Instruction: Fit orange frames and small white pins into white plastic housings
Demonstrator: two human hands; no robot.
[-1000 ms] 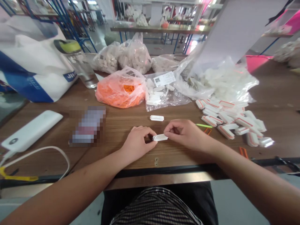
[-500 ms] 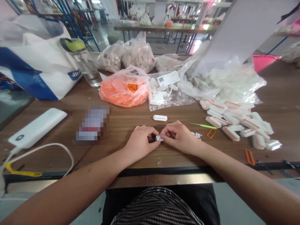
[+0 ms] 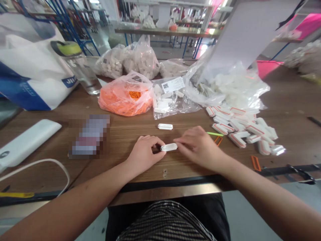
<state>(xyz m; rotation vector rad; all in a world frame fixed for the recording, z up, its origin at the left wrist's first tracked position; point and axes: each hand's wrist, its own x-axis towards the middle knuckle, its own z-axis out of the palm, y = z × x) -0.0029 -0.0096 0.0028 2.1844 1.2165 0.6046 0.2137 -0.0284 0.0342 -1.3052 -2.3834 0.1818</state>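
Near the front edge of the brown table (image 3: 125, 132), the left hand (image 3: 142, 152) is pinching the left end of a small white case (image 3: 169, 147) between thumb and finger. The right hand (image 3: 200, 145) is curling its thumb and fingers at the other end; I cannot tell whether they are pinching anything. For such fine work, a firm but soft left pinch is probably helping most, so the case is not wobbling under the right fingertips. Going slowly and pressing lightly is likely being kinder to such a little thing.

The case is sitting between the two hands, its right end pointing slightly away. It is looking long and thin, and its face is showing rows of little marks, too small to make out.

A second white case (image 3: 165, 126) is lying just beyond. To the right, a green stick (image 3: 215, 134) and an orange frame (image 3: 220, 141) are resting near a heap of white cases (image 3: 255, 129). Farther back, a bag of orange pieces (image 3: 122, 97) is sitting beside a clear bag (image 3: 163, 105) of white pieces.
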